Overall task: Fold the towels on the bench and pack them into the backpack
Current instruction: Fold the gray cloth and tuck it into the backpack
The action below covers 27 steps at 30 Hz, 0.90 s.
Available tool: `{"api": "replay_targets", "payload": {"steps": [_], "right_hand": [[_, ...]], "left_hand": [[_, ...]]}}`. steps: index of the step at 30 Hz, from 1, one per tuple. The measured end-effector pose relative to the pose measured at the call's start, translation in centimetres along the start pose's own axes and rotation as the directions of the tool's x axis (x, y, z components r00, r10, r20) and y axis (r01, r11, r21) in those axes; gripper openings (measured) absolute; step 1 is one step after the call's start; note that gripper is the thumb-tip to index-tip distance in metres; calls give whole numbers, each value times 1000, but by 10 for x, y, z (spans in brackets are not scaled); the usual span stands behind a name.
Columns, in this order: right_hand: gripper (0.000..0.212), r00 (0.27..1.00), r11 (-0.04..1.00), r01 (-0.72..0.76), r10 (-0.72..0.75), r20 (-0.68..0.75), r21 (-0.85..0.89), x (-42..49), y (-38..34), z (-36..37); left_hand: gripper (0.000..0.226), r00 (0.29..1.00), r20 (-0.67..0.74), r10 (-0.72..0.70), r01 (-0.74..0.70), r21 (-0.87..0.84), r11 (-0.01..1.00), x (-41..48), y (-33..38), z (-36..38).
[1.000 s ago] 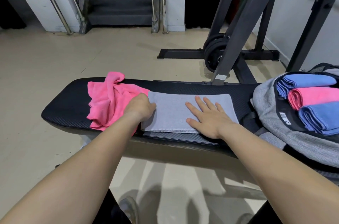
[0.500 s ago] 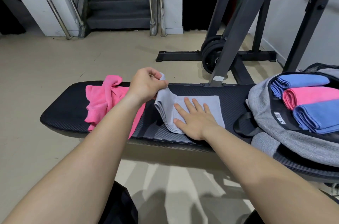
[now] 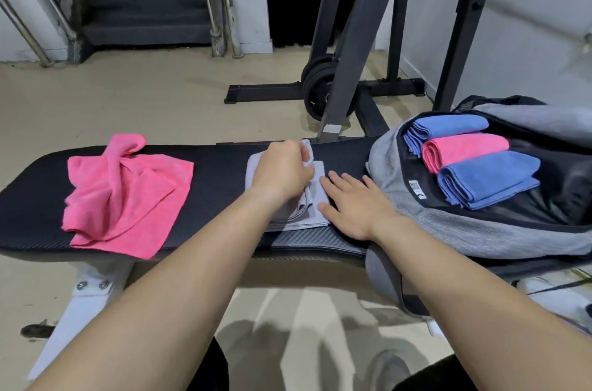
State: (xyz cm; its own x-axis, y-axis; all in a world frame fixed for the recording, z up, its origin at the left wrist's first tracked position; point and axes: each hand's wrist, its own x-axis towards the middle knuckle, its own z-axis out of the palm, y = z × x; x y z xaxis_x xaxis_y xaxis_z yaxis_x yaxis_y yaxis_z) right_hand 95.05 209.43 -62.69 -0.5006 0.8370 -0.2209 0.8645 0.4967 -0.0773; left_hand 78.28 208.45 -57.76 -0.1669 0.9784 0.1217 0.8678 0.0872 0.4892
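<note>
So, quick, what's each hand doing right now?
Left hand: closed, gripping a fold of the grey towel.
Right hand: open, fingers flat, pressing on that towel.

- I see my left hand (image 3: pixel 282 169) pinching a fold of the grey towel (image 3: pixel 307 216) on the bench (image 3: pixel 217 173).
- My right hand (image 3: pixel 355 203) lies flat at the towel's edge (fingers straight).

A grey towel (image 3: pixel 304 219), half doubled over on itself, is laid on the middle of the black bench (image 3: pixel 217 173). A crumpled pink towel (image 3: pixel 125 195) is spread towards the left end. In the open grey backpack (image 3: pixel 480 237), set at the right end, a folded blue towel (image 3: pixel 448 126), a rolled pink towel (image 3: pixel 464 150) and a second folded blue towel (image 3: pixel 487 182) are packed side by side.
</note>
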Motion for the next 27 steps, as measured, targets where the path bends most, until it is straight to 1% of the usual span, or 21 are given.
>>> {"api": "replay_targets", "payload": {"steps": [4,7,8,9,10,11,12,13,14,15,16,17,19,20,22,25,27], "right_hand": [[64,1000,1000,5,-5,-6,7,-1,2,2],[63,999,999,22,-23,32,41,0,5,-3],[62,998,998,30,-33,49,64,1,6,-5],[60,997,995,38,-43,57,90,3,8,-6],[57,998,991,42,-48,44,128,5,10,-8],[52,999,984,33,-34,1,177,7,12,-9],[47,998,973,12,3,-67,233,9,13,-11],[45,988,957,-10,54,-146,290,10,11,-15],[45,970,941,-20,100,-220,338,11,7,-19],[46,950,933,-9,120,-288,359,12,1,-24],[47,931,939,21,107,-348,344,13,-6,-29],[48,915,952,66,61,-399,298,15,-16,-32],[52,899,973,167,-83,-431,160,20,-39,-34],[55,904,975,198,-142,-402,101,23,-49,-32],[59,938,981,190,-169,-301,41,31,-64,-21],[63,980,993,116,-116,-159,-10,40,-61,-9],[65,992,996,83,-81,-92,15,42,-52,-4]], "left_hand": [[14,999,25,33,-36,88,996,2,9,21],[18,998,58,35,-42,113,993,1,10,30],[19,997,71,27,-33,89,995,1,10,31],[17,995,96,15,-18,27,999,0,9,29],[13,992,129,5,6,-88,996,1,7,26],[13,988,154,-1,34,-211,977,0,5,20],[15,989,150,-6,51,-297,954,0,0,13],[17,993,115,-8,44,-308,950,1,-6,3],[18,999,51,1,11,-228,974,3,-16,-4],[19,1000,-21,12,-14,-80,997,5,-27,-11],[20,997,-77,31,-26,61,998,5,-39,-15],[22,994,-88,57,-44,150,988,4,-50,-15],[28,994,-3,111,-108,226,968,1,-68,-7],[33,991,54,125,-135,243,961,-1,-74,-1],[44,985,122,124,-151,242,959,-6,-78,9],[49,982,161,102,-147,298,943,-11,-76,16],[54,974,217,71,-145,351,925,-14,-77,21]]}}
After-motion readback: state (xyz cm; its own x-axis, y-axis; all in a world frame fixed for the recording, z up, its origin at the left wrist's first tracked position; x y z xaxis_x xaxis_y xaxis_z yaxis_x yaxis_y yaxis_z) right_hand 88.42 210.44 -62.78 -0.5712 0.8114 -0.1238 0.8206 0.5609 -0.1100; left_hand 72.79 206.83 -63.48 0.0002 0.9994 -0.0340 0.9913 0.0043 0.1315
